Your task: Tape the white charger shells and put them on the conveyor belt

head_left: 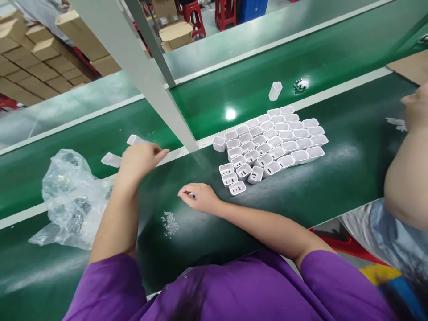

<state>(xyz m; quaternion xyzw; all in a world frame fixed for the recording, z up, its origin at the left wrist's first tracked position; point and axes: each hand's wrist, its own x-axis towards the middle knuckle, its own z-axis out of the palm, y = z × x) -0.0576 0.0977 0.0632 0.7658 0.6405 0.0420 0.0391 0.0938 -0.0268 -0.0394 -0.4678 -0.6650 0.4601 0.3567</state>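
My left hand (139, 161) is over the green belt at the left, one digit stretched to the right and its other fingers partly hidden. Close beside it lie a white plastic casing (111, 159) and another white casing (134, 139), partly covered by the hand. My right hand (200, 197) rests low over the dark green table, its fingers closed round a small white piece (191, 195) that barely shows. Below it lies a little heap of tiny clear pieces (170, 224). To its right stand rows of open white casings (274, 141), some with slots in the bottom.
A crumpled clear plastic bag (72, 200) lies left of my left arm. A grey metal post (167, 102) rises between my work area and the belt. Farther along the belt are a lone casing (275, 91) and a small circuit board (301, 84). A co-worker's arm (409, 169) reaches in at right.
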